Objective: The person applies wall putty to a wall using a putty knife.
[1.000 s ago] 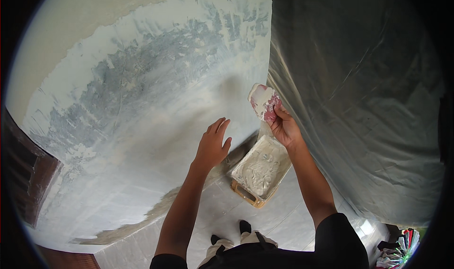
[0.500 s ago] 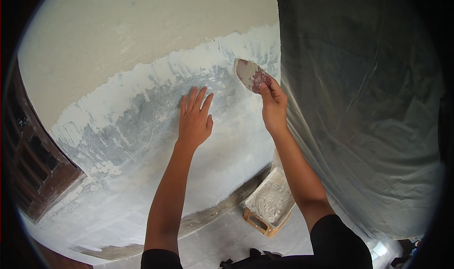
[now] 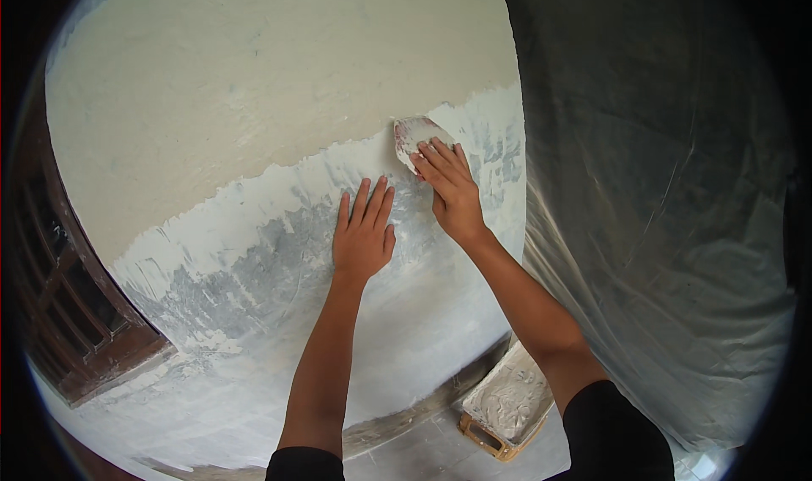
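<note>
Can't see the scraper's (image 3: 412, 131) lower end from here, the right hand's (image 3: 452, 193) covering it lol. Tub (image 3: 507, 453) below the scraper's partly behind the right forearm (image 3: 537, 307); window (image 3: 74, 282) way left of it gets cut off.

- The fisheye head view looks from head height, near the plastered wall (image 3: 271, 219).
- It faces the wall, angled down to the tiled floor (image 3: 414, 451) below it.
- Plastic sheeting (image 3: 660, 227), right of the wall, fills the view's right side.
</note>
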The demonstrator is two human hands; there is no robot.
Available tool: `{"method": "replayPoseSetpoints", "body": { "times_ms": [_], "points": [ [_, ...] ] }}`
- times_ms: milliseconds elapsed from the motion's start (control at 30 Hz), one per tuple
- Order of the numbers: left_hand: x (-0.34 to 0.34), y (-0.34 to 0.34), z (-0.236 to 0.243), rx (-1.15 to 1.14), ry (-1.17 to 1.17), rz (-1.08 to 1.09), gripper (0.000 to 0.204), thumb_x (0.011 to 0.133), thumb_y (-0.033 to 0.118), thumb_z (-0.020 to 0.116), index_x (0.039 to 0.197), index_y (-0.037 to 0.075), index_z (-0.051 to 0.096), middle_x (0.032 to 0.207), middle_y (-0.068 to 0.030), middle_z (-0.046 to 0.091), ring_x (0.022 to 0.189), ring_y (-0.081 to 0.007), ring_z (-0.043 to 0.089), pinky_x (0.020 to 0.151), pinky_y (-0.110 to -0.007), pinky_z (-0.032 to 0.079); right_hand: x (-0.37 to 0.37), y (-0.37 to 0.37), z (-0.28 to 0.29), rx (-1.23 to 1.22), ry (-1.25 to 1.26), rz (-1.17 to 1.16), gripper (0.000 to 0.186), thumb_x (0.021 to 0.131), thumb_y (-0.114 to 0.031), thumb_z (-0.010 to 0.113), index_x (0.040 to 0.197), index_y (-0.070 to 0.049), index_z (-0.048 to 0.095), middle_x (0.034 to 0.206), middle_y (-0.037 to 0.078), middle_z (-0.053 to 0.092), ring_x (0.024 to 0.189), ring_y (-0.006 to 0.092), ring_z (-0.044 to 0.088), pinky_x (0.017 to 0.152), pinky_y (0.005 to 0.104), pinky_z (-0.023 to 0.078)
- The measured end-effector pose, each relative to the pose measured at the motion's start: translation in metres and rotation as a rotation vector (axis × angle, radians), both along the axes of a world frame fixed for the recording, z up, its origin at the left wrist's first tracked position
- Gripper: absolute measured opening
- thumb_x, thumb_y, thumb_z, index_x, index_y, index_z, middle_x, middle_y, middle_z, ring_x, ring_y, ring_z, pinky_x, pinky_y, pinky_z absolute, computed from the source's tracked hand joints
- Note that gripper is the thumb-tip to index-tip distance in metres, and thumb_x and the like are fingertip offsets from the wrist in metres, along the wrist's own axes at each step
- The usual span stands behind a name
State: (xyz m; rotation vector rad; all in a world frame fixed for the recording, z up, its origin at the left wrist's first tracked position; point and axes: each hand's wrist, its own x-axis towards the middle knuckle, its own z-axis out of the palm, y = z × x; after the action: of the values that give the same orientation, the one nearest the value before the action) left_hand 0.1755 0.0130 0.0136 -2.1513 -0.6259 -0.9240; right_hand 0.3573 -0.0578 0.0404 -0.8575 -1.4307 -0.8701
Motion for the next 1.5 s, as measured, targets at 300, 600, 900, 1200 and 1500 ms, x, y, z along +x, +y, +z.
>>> {"method": "replayPoseSetpoints", "body": {
  "times_ms": [300, 600, 900, 1200, 1500],
  "points": [
    [0.006, 0.003, -0.006, 0.005, -0.008, 0.005, 0.071, 0.08, 0.031, 0.062, 0.144, 0.013, 0.039, 0.156, -0.0075, 0.028, 0.145, -0.0291, 0.023, 0.114, -0.055, 0.021, 0.002, 0.037, -0.009, 0.076, -0.054, -0.1, 0.055, 0.075, 0.011, 0.058, 0.125, -0.012, 0.063, 0.131, 0.01, 0.058, 0.127, 0.0336, 0.049, 0.108, 0.0533, 0.034],
    [0.002, 0.006, -0.007, -0.014, -0.002, 0.008, 0.072, 0.078, 0.03, 0.063, 0.144, 0.014, 0.039, 0.156, -0.0074, 0.028, 0.145, -0.0297, 0.022, 0.114, -0.055, 0.02, 0.002, 0.039, -0.025, 0.081, -0.012, -0.108, 0.055, 0.074, 0.011, 0.059, 0.124, -0.011, 0.064, 0.13, 0.01, 0.059, 0.127, 0.0338, 0.05, 0.108, 0.0537, 0.035],
    [0.006, 0.001, -0.006, 0.045, -0.017, 0.042, 0.063, 0.081, 0.033, 0.053, 0.142, 0.017, 0.046, 0.155, -0.0018, 0.032, 0.143, -0.0233, 0.029, 0.116, -0.047, 0.021, -0.003, 0.045, -0.025, 0.046, 0.008, -0.126, 0.056, 0.076, 0.014, 0.056, 0.126, -0.011, 0.063, 0.132, 0.01, 0.058, 0.129, 0.034, 0.048, 0.11, 0.0523, 0.034],
    [0.002, 0.005, -0.006, 0.004, -0.009, -0.037, 0.069, 0.077, 0.028, 0.063, 0.142, 0.016, 0.043, 0.156, -0.006, 0.029, 0.144, -0.0277, 0.024, 0.113, -0.053, 0.024, 0.005, 0.017, 0.001, 0.032, 0.734, 0.413, 0.028, 0.097, 0.0, 0.047, 0.124, 0.003, 0.056, 0.108, 0.011, 0.065, 0.097, 0.017, 0.062, 0.087, 0.032, 0.048],
    [0.002, 0.007, -0.008, -0.004, -0.012, -0.053, 0.068, 0.077, 0.027, 0.062, 0.142, 0.015, 0.044, 0.155, -0.006, 0.03, 0.144, -0.0274, 0.025, 0.113, -0.052, 0.024, 0.032, 0.042, 0.046, -0.28, 0.819, 0.849, 0.027, 0.099, -0.007, 0.045, 0.122, 0.002, 0.056, 0.097, 0.004, 0.063, 0.075, 0.0102, 0.055, 0.066, 0.0264, 0.045]
  ]
}}
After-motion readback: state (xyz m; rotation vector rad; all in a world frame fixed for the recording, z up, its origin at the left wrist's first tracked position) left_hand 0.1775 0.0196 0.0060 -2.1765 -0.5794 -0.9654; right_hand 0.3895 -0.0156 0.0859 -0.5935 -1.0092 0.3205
